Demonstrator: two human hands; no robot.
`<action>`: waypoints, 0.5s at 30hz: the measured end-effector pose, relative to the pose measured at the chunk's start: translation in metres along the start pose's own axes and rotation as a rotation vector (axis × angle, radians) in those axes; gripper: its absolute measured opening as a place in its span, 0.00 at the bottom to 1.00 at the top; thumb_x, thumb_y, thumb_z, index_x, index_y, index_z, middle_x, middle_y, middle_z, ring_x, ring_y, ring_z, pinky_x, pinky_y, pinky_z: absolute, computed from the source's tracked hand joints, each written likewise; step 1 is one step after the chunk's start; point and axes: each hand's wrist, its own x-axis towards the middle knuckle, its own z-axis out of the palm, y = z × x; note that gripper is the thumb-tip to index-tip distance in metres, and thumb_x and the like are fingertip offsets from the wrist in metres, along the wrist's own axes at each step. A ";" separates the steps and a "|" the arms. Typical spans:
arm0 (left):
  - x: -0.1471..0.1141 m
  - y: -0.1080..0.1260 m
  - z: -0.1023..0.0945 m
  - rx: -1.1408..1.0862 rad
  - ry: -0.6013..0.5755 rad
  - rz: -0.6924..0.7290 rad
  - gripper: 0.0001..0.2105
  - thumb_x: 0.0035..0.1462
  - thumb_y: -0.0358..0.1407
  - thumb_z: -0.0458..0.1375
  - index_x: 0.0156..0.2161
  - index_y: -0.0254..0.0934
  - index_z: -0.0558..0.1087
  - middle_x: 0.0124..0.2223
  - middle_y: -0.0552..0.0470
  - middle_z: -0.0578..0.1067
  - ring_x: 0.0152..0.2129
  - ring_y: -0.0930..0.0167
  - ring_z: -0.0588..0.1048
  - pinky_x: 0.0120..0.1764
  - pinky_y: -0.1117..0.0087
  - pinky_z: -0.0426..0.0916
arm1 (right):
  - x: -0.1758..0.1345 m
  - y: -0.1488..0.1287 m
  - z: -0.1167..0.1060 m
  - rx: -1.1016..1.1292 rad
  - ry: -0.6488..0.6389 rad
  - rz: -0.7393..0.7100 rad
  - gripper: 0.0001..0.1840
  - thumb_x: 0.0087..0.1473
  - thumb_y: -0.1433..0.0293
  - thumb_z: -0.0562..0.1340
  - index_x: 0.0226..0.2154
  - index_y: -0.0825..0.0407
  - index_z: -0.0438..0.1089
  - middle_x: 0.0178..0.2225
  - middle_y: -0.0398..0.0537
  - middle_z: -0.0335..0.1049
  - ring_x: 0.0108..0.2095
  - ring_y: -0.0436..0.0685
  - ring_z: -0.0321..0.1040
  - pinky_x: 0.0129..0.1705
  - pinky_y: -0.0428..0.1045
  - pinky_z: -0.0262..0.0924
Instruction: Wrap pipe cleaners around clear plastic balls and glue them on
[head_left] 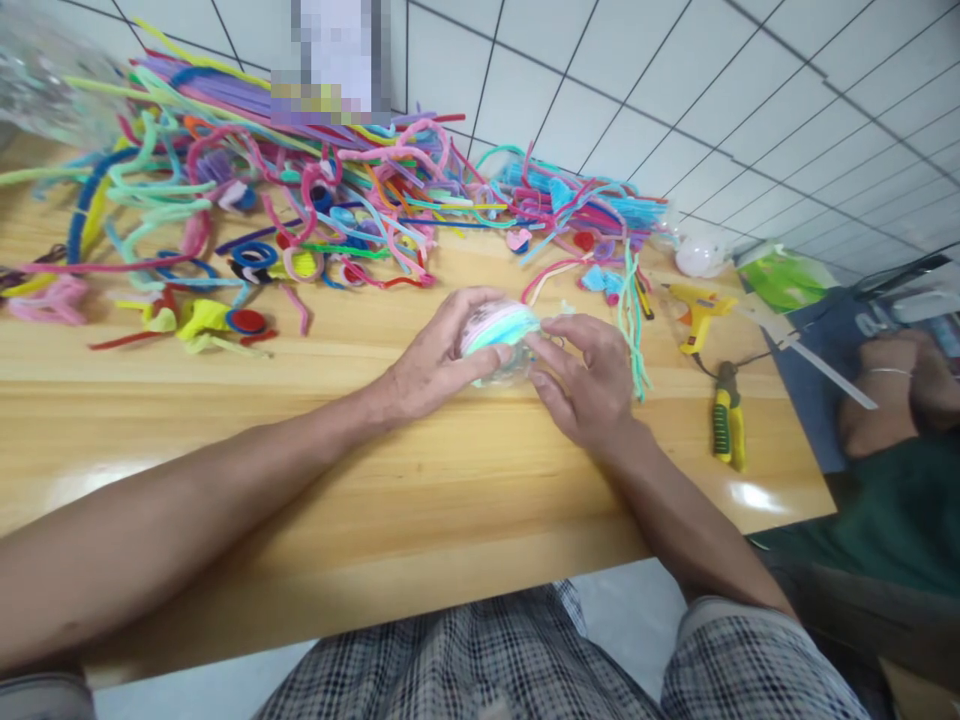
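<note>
My left hand (435, 365) is wrapped round a clear ball (499, 340) with pastel pink, yellow and blue pipe-cleaner bands across its upper part. The ball is held just over the wooden table (420, 480). At its right side is my right hand (589, 375), fingers bent, the fingertips at or touching the ball's edge. Whether those fingertips pinch something small I cannot make out. Mint-green pipe cleaners (636, 330) lie close behind my right hand.
Heaped pipe cleaners (300, 190) of many colours line the table's back. To the right lie a yellow glue gun (697, 312), yellow-green pliers (727, 420) and another clear ball (697, 255). A green packet (784, 280) is behind them. Another person's arm (877, 390) rests at far right.
</note>
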 end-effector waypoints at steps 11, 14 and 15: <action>0.000 0.003 0.000 0.022 -0.011 -0.003 0.27 0.69 0.46 0.68 0.68 0.43 0.70 0.67 0.43 0.77 0.66 0.55 0.77 0.71 0.53 0.72 | 0.001 -0.002 0.004 0.024 0.003 -0.024 0.27 0.77 0.63 0.61 0.74 0.40 0.69 0.61 0.56 0.83 0.61 0.70 0.81 0.64 0.70 0.76; 0.001 0.002 -0.001 0.037 -0.011 0.011 0.27 0.69 0.45 0.68 0.69 0.43 0.70 0.68 0.43 0.77 0.66 0.55 0.77 0.72 0.53 0.72 | 0.001 -0.003 0.004 0.058 -0.006 -0.020 0.28 0.76 0.64 0.62 0.75 0.41 0.68 0.62 0.56 0.82 0.62 0.70 0.80 0.65 0.69 0.75; 0.001 0.001 -0.001 0.040 -0.011 0.014 0.27 0.69 0.45 0.68 0.69 0.43 0.70 0.68 0.43 0.77 0.66 0.55 0.77 0.72 0.53 0.71 | 0.001 -0.004 0.004 0.072 0.003 -0.022 0.29 0.76 0.64 0.63 0.75 0.42 0.68 0.62 0.57 0.82 0.63 0.70 0.80 0.65 0.69 0.76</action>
